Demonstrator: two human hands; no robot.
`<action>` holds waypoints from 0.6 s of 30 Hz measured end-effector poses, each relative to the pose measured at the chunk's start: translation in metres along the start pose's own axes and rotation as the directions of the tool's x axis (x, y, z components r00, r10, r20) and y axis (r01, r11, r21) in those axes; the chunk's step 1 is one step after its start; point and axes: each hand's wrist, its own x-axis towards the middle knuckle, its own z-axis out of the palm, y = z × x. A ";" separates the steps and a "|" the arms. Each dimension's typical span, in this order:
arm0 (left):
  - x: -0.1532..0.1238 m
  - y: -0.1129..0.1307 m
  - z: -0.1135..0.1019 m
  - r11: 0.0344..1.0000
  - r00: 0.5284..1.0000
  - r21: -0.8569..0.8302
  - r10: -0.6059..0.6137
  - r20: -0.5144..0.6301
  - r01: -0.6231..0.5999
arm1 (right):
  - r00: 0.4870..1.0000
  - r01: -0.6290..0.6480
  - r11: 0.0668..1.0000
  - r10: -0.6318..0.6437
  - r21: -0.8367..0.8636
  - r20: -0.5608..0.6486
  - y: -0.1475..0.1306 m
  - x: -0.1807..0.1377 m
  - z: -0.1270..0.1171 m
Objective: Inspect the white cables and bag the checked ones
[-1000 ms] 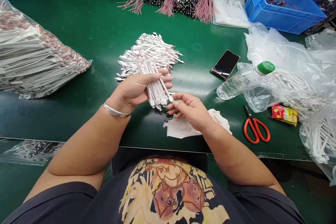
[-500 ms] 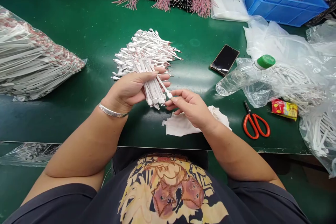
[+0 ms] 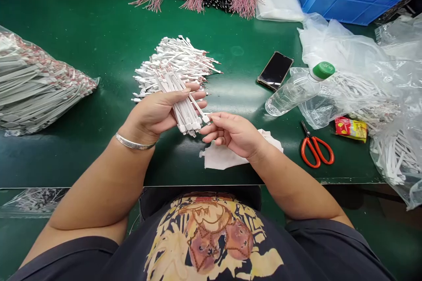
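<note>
Green table (image 3: 99, 30); slim white block-ended cables (image 3: 185, 113) in left hand (image 3: 156, 113).

Dark T-shirt (image 3: 280, 239) is showing a large print (image 3: 216, 228) across the front, cream and yellow shapes (image 3: 165, 261) are spreading around two rope-edged reddish-brown stars (image 3: 240, 239), plain short sleeves (image 3: 75, 254) are matching the dark cloth, a patterned silver bracelet (image 3: 133, 144) is circling the left wrist (image 3: 140, 129)

Cable pile (image 3: 186, 55) ahead, bottle (image 3: 292, 94) right — tabletop (image 3: 108, 48) open
</note>
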 end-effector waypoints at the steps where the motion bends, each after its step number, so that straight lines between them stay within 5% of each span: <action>1: 0.000 0.000 0.000 1.000 1.000 -0.003 0.001 0.000 -0.001 | 1.000 -0.004 1.000 0.004 0.011 0.004 0.000 0.000 0.000; 7: -0.001 0.000 0.001 1.000 1.000 -0.008 0.000 -0.014 0.000 | 0.999 0.037 0.999 -0.037 -0.019 -0.001 0.003 0.000 -0.001; 11: -0.001 -0.001 0.001 1.000 1.000 -0.013 0.013 -0.013 -0.013 | 0.967 0.229 0.947 -0.247 -0.226 -0.055 0.009 0.001 0.001; 14: 0.000 -0.002 0.002 0.999 0.999 -0.013 0.034 -0.025 -0.035 | 0.872 0.398 0.779 -0.485 -0.484 -0.062 0.015 0.001 0.001; 18: 0.001 -0.003 0.002 0.998 0.998 -0.033 0.057 -0.033 -0.058 | 0.758 0.463 0.506 -0.652 -0.727 0.030 0.018 0.001 0.000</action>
